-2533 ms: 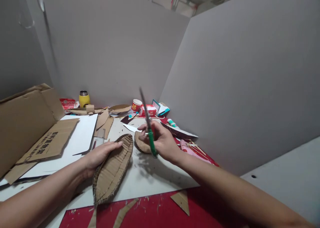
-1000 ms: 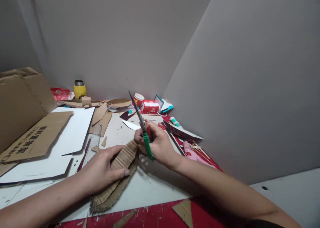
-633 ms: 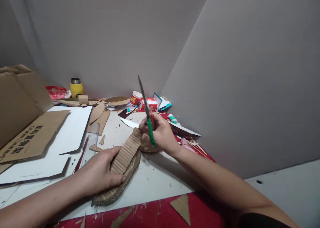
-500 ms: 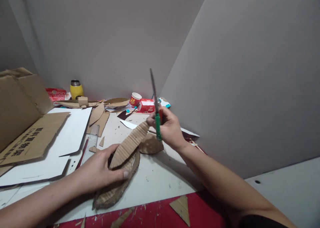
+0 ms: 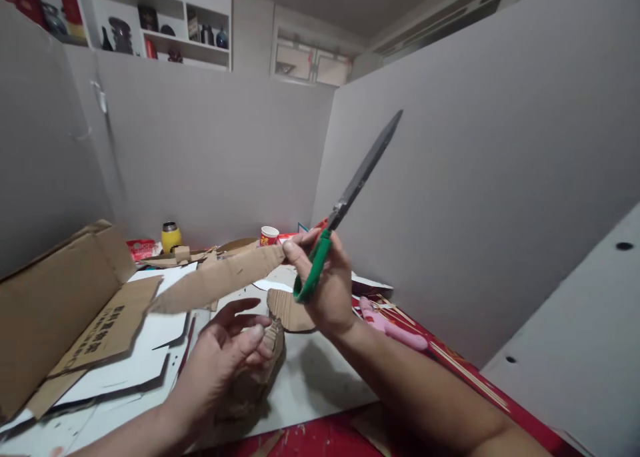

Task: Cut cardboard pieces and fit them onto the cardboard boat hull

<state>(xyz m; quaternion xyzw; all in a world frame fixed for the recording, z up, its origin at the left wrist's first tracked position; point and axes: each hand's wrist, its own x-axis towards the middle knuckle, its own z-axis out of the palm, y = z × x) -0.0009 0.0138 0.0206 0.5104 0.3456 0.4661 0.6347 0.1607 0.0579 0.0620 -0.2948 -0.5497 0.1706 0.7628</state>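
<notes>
Brown cardboard strip, long and leaf-shaped, aloft over the middle of the table. Its long axis runs nearly level, one narrow end in the right hand, the far tip pointing at the table's left edge and dipping slightly. Right thumb and forefinger clamped on that end; same hand carries scissors, green handle in the palm, blades together, aimed up and right.

Left hand below the strip, fingers half curled, thumb and forefinger apart. Beneath it, toward the front edge, a layered cardboard piece; cannot tell from where I stand whether the lower fingers touch it. Second cut piece just past it, partly hidden by the right hand.

Left edge: carton, printed flap and white sheets, the strip's tip crossing my view of flap and sheets. Far left corner: yellow bottle. Far edge: paper cup, near the right hand. Right edge: pink object, thin sticks.
</notes>
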